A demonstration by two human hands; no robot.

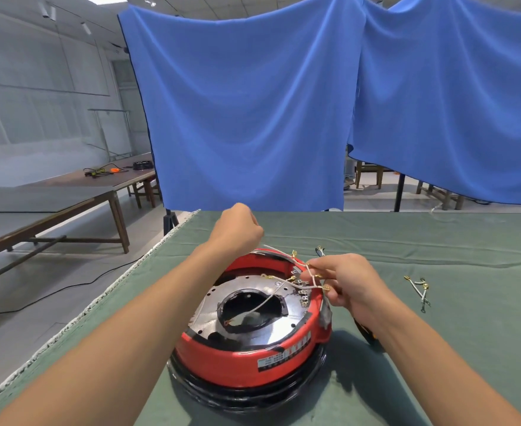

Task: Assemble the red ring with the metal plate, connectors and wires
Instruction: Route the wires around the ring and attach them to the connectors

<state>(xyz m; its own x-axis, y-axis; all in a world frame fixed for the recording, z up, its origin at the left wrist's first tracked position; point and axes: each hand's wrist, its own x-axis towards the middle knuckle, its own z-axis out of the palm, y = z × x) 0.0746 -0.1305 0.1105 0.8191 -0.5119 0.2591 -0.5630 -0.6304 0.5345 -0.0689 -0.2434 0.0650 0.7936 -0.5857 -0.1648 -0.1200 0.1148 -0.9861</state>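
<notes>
The right hand (pixel 350 282) pinches a thin white wire with brass connectors (pixel 313 279) between thumb and fingertips, just above the right rim of the round red ring housing (pixel 247 361). The left hand (pixel 237 230) is raised past the housing's far edge with its fingers curled into a fist; whether it grips the wire's far end cannot be told. From the right hand one strand runs down and left across the circular silver metal plate (pixel 262 330) into the plate's dark central opening. The housing sits flat near the front of the green cloth-covered tabletop (pixel 437 348), its open face upward, on a black base, with a white label on its near wall. A row of small metal terminals lines the plate's right side. The tabletop's left edge runs close beside the left forearm; to the right and behind the housing there is open cloth, where loose short wires with connectors (pixel 419 290) lie well apart from it. Blue curtains (pixel 247 112) hang just behind the tabletop's far edge.
</notes>
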